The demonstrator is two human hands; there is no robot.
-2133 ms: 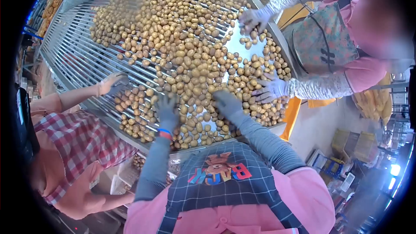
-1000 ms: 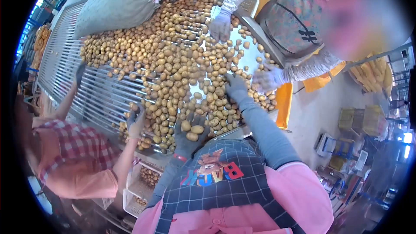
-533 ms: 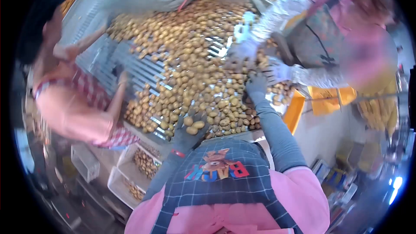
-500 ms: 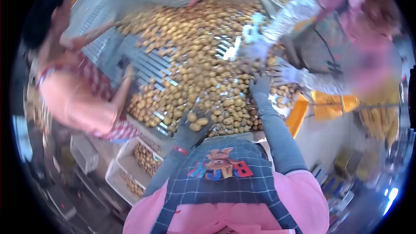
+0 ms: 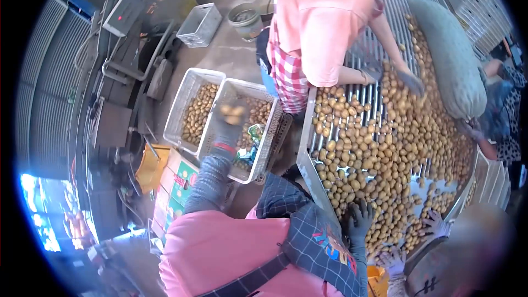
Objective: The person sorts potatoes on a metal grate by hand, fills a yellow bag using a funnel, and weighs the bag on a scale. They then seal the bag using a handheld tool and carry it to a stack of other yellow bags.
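My left hand [image 5: 231, 126], in a grey glove with a red band at the wrist, holds a few round yellow-brown potatoes [image 5: 233, 113] over the right one of two white crates [image 5: 256, 87]. Inside that crate lie more potatoes and a green-white packet [image 5: 254, 137]. On the near edge of a slatted metal table [image 5: 304, 166] rests my right hand [image 5: 360, 219], gloved, fingers spread on the heap of potatoes [image 5: 379, 159]. Nothing is seen gripped in it.
A co-worker [image 5: 324, 16] in a checked apron reaches over the table. Another person's gloved hands [image 5: 437, 224] are at lower right. A full sack [image 5: 448, 58] lies on the table's far side. A bucket [image 5: 245, 21] and an empty crate [image 5: 199, 25] stand behind.
The view has swung left. My left hand has gone from the table to above the crate, still carrying potatoes. My right hand stays at the potato heap, now nearer the table's edge.
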